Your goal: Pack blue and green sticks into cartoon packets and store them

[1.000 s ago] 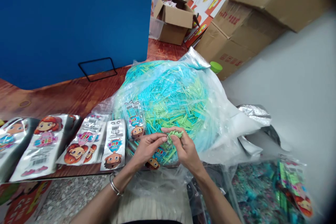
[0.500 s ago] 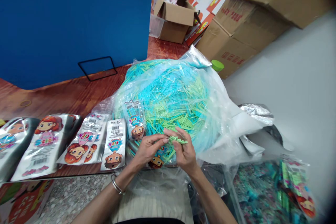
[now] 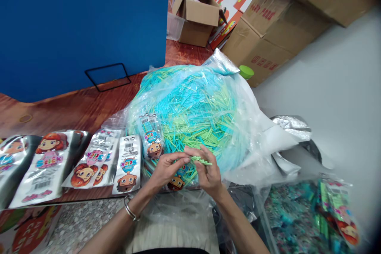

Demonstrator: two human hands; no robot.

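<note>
A big clear plastic bag (image 3: 258, 135) holds a heap of blue and green sticks (image 3: 193, 107) in front of me. At its near edge my right hand (image 3: 208, 172) pinches a small bundle of green sticks (image 3: 201, 160). My left hand (image 3: 166, 168), with a metal bangle on the wrist, has its fingertips closed on the left end of the same bundle. A small printed packet (image 3: 151, 135) with a cartoon face leans against the bag just left of my hands, and another packet (image 3: 177, 180) lies under them.
Printed cartoon packets (image 3: 86, 162) lie in a row on the wooden board to the left. A clear bag of filled packets (image 3: 309, 214) sits at lower right. Cardboard boxes (image 3: 268, 43) stand behind, with a green lid (image 3: 246, 72) and a blue wall (image 3: 80, 24).
The green bundle has turned from end-on to lying sideways between my fingertips. Both hands stay at the bag's near edge. The view has shifted slightly.
</note>
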